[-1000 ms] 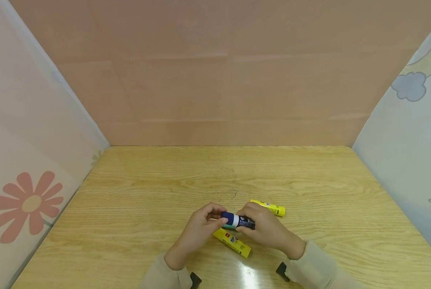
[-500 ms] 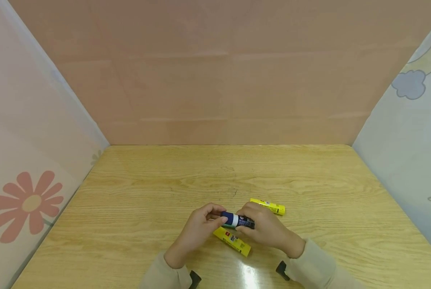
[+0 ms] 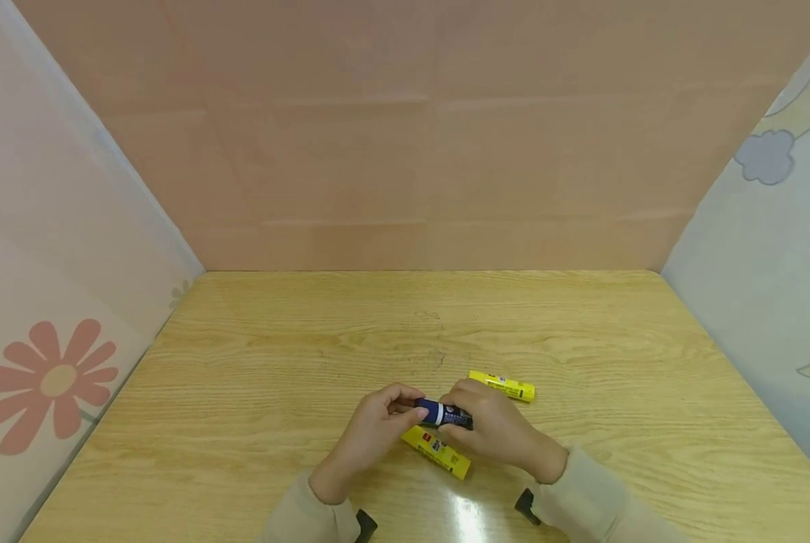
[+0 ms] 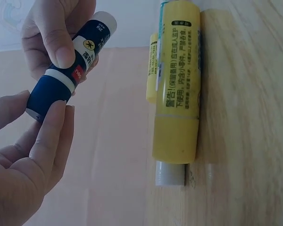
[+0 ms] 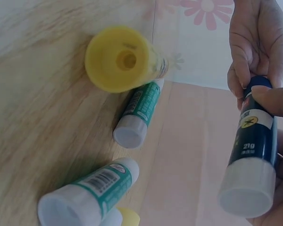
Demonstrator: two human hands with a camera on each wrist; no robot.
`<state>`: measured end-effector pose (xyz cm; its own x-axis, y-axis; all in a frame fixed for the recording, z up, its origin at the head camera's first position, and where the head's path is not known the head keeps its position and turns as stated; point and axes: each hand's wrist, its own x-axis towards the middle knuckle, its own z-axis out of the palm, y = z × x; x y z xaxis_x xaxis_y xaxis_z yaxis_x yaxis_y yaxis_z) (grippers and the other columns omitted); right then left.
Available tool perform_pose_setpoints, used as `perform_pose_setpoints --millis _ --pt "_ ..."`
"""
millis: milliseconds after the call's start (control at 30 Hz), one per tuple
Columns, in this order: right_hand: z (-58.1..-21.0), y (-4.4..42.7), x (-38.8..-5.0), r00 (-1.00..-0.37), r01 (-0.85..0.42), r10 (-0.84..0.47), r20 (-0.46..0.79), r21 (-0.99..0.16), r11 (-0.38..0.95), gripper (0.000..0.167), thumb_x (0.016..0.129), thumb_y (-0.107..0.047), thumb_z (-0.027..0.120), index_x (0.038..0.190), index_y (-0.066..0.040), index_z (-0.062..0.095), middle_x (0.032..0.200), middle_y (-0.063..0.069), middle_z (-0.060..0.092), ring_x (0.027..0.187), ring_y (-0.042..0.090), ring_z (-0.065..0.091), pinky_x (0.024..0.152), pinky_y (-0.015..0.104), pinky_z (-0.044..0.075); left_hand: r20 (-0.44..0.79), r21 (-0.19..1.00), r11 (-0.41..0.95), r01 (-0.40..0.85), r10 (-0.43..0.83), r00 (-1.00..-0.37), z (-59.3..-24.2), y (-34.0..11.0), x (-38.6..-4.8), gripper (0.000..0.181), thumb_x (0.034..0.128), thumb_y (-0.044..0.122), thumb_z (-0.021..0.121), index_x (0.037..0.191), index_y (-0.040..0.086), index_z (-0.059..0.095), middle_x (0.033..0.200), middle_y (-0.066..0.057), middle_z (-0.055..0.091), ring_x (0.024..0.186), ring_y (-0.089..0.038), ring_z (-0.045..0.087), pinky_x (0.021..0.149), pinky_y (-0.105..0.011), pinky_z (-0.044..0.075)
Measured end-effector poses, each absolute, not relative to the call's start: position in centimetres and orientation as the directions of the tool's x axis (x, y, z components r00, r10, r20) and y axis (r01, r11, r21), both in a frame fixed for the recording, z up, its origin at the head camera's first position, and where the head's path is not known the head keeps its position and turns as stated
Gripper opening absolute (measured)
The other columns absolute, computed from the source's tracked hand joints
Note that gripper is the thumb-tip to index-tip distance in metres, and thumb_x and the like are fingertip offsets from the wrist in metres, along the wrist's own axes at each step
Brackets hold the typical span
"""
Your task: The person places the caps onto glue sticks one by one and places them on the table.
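A dark blue glue stick [image 3: 455, 416] with white bands is held between both hands above the table. My left hand [image 3: 372, 431] pinches its blue cap [image 4: 51, 94] between thumb and fingertips. My right hand [image 3: 498, 431] grips the body, thumb along its label, as the left wrist view shows. Only a narrow white band shows between cap and body. The white base [image 5: 247, 186] points away from the left hand. Just below the hands lies a yellow glue stick [image 3: 437, 452], and a second yellow one [image 3: 503, 385] lies beyond the right hand.
In the right wrist view, two green glue sticks with white ends lie on the wooden table [image 3: 242, 377]: a nearer green stick [image 5: 104, 183] and a farther green stick [image 5: 142, 103]. A pink back wall [image 3: 432, 151] and patterned side walls enclose the table.
The right hand has shifted slightly left, bringing the body closer to the cap. The white band between them has narrowed. The left hand stays almost still, and the yellow glue sticks remain in place.
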<state>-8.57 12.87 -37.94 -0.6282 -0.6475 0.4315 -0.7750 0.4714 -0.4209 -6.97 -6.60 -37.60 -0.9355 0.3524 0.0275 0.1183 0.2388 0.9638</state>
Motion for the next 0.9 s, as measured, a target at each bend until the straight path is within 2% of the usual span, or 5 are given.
perform_pose_setpoints --millis 633,900 --pt "-37.96 12.31 -8.75 -0.59 -0.807 -0.649 0.481 -0.385 0.448 0.02 0.068 -0.013 0.072 0.082 -0.003 0.062 0.077 -0.002 0.053 0.065 0.005 0.044 0.053 0.013 0.04 0.026 0.967 0.232 0.107 0.326 -0.945 -37.87 -6.45 -6.89 0.023 0.0834 0.015 0.057 0.1 0.0 0.057 0.091 -0.006 0.058 0.079 -0.015 0.055 0.065 -0.021 0.048" --pt "-38.08 12.09 -8.76 -0.597 -0.802 -0.653 0.465 -0.355 0.48 0.02 0.067 -0.014 0.073 0.082 -0.004 0.063 0.077 -0.002 0.054 0.065 0.004 0.045 0.053 0.012 0.04 0.026 0.969 0.223 0.102 0.32 -0.947 -38.26 -6.4 -6.89 0.022 0.0835 0.013 0.057 0.1 -0.001 0.057 0.091 -0.007 0.058 0.079 -0.015 0.056 0.066 -0.021 0.048"
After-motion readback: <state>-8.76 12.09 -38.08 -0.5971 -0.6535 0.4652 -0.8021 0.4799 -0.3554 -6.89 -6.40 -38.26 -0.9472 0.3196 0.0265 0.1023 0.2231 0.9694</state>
